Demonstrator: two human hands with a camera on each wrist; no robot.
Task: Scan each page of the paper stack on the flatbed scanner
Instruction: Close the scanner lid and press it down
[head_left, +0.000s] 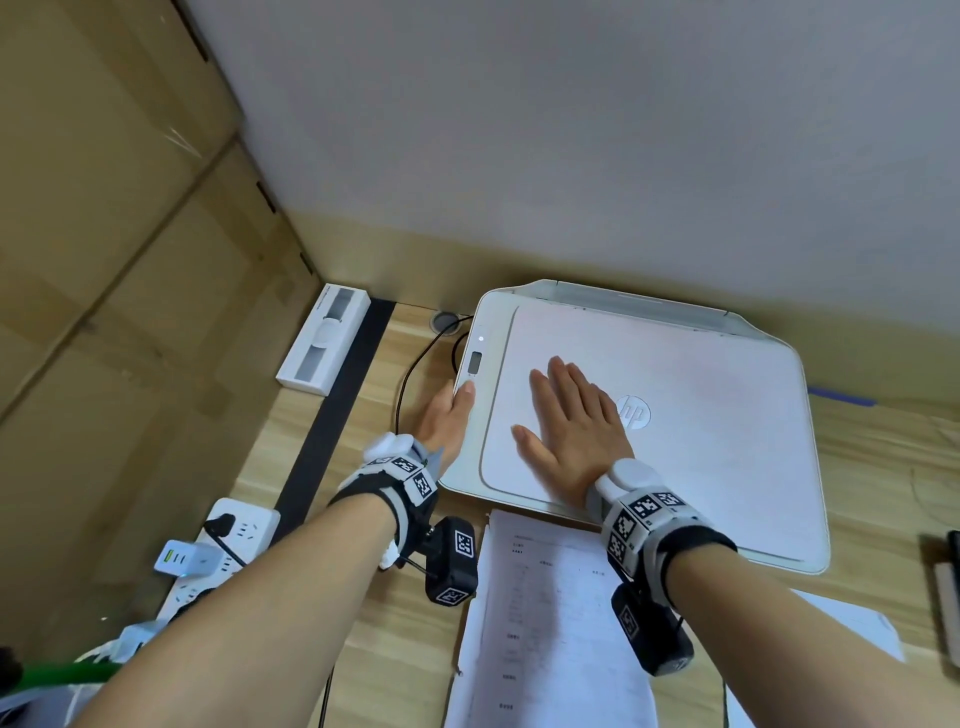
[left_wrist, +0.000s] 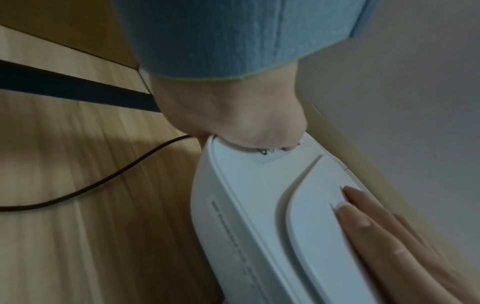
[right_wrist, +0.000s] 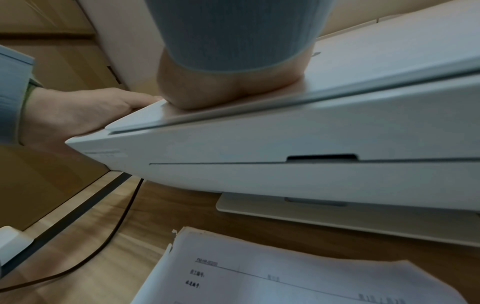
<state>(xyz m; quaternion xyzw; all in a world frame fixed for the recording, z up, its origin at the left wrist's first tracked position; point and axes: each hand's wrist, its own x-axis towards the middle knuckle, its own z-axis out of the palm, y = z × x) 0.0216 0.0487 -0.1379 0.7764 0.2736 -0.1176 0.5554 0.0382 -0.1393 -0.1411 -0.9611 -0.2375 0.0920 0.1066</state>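
Right hand (head_left: 569, 421): lay flat, palm down, on the closed lid of the white flatbed scanner-printer (head_left: 727, 441), fingers straight and slightly spread, just left of the round logo; in the right wrist view the heel of the palm (right_wrist: 228, 90) pressed the lid's near edge.

Left hand (head_left: 447, 415): set against the machine's left side, thumb on the top panel just below the small display (head_left: 475, 362); the fingers went out of sight over the panel edge in the left wrist view, so whether they gripped or only rested could not be told.

Scanner-printer: stood on the light wood-grain desk (head_left: 363, 597) against the wall, lid fully down, a slot and a tray edge visible on its front face in the right wrist view.

Stack of white printed paper sheets (head_left: 545, 623): lay on the desk just in front of the machine, between the two forearms, top page face up with lines of small print, untouched by either hand.

Thin black cable (head_left: 410, 374): ran across the desk left of the machine.

White power strip (head_left: 228, 545): at the desk's left edge, with plugs inserted.

Long white box (head_left: 324, 338): lay near the far left corner, beside brown cardboard cartons (head_left: 114, 260).
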